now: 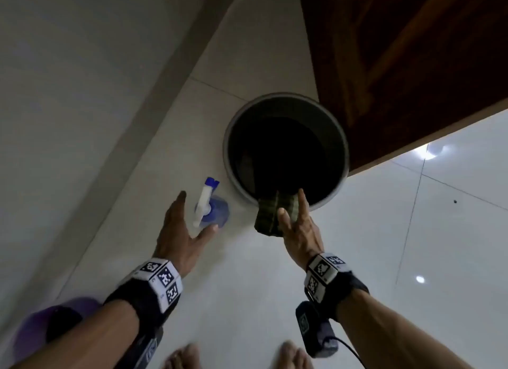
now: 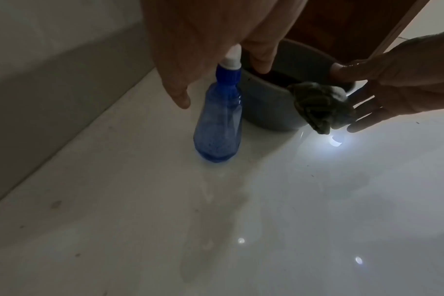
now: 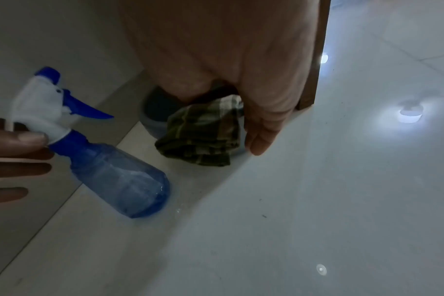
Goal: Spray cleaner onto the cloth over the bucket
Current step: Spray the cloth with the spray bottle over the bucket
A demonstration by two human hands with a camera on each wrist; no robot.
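Note:
A blue spray bottle [image 1: 213,208] with a white and blue trigger head stands upright on the white tile floor, just left of the grey bucket [image 1: 228,138]. A green checked cloth [image 1: 270,216] hangs folded over the bucket's near rim. My left hand [image 1: 196,212] is spread with straight fingers beside the bottle's neck; I cannot tell whether a fingertip [image 3: 25,138] touches the trigger head. My right hand [image 1: 291,201] is flat with straight fingers at the right edge of the cloth [image 3: 203,136], holding nothing. From the left wrist, the bottle [image 2: 218,120] and cloth [image 2: 317,106] both show.
A dark wooden door [image 1: 398,52] stands just behind and right of the bucket. A wall with a baseboard [image 1: 154,94] runs along the left. My bare feet [image 1: 181,355] are at the bottom edge, and a purple object [image 1: 35,333] sits at lower left.

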